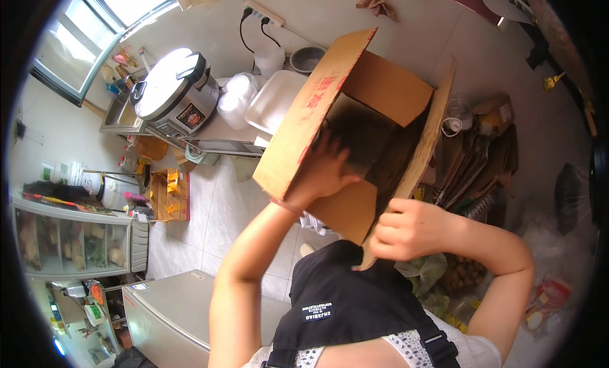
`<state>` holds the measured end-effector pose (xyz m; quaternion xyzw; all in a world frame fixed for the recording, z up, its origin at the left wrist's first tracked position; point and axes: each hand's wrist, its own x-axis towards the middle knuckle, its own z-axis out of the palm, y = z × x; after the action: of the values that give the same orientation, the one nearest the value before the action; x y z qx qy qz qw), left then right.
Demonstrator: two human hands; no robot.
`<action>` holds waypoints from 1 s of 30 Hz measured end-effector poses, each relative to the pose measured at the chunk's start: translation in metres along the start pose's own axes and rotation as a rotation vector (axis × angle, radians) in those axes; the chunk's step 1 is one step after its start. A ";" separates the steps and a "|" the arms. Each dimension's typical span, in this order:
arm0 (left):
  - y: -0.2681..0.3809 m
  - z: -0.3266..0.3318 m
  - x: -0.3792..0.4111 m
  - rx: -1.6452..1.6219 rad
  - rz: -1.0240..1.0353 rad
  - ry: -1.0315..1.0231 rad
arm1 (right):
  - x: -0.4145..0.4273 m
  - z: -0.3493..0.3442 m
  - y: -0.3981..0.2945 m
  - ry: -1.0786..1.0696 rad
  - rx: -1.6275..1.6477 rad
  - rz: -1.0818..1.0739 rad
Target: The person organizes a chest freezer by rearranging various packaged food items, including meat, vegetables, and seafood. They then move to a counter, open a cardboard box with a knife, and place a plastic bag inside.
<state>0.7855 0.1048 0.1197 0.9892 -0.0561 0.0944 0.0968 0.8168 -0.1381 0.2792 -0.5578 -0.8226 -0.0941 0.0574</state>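
A large cardboard box (304, 116) with its flaps raised is held up before me, its mouth facing me. Red printing marks the outer side of its left flap. My left hand (326, 170) reaches into the mouth with fingers spread, close to the left flap's inner face; whether the fingertips touch anything in the dark interior is hard to tell. On the other side, my right hand (404, 230) is closed around the lower end of the right flap (423, 144). The bottom of the box is in shadow.
A rice cooker (176, 92), stacked plastic containers (235, 99) and a white tray (273, 99) stand on the counter. Flattened cardboard (468, 163) is piled at right, near bags of produce (461, 275). A small open carton (169, 197) and glass-fronted refrigerator (71, 237) are at left.
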 end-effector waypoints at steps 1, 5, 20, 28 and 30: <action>0.013 -0.006 0.011 0.031 0.040 -0.057 | 0.007 0.005 -0.003 0.027 -0.030 -0.023; 0.015 -0.038 0.010 -0.065 0.127 -0.133 | 0.017 -0.027 0.019 -0.384 0.169 0.150; -0.008 -0.128 -0.144 0.129 0.463 0.090 | 0.085 0.076 0.147 -0.995 -0.399 -0.209; -0.019 -0.111 -0.265 -0.438 -0.533 0.536 | 0.028 -0.060 0.121 -0.291 -0.273 -0.061; -0.010 -0.091 -0.258 -0.261 -0.823 0.597 | 0.013 -0.054 0.101 -0.236 -0.236 0.009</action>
<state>0.5186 0.1571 0.1542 0.8393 0.3557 0.3185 0.2601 0.9051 -0.1014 0.3440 -0.5713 -0.8045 -0.1237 -0.1049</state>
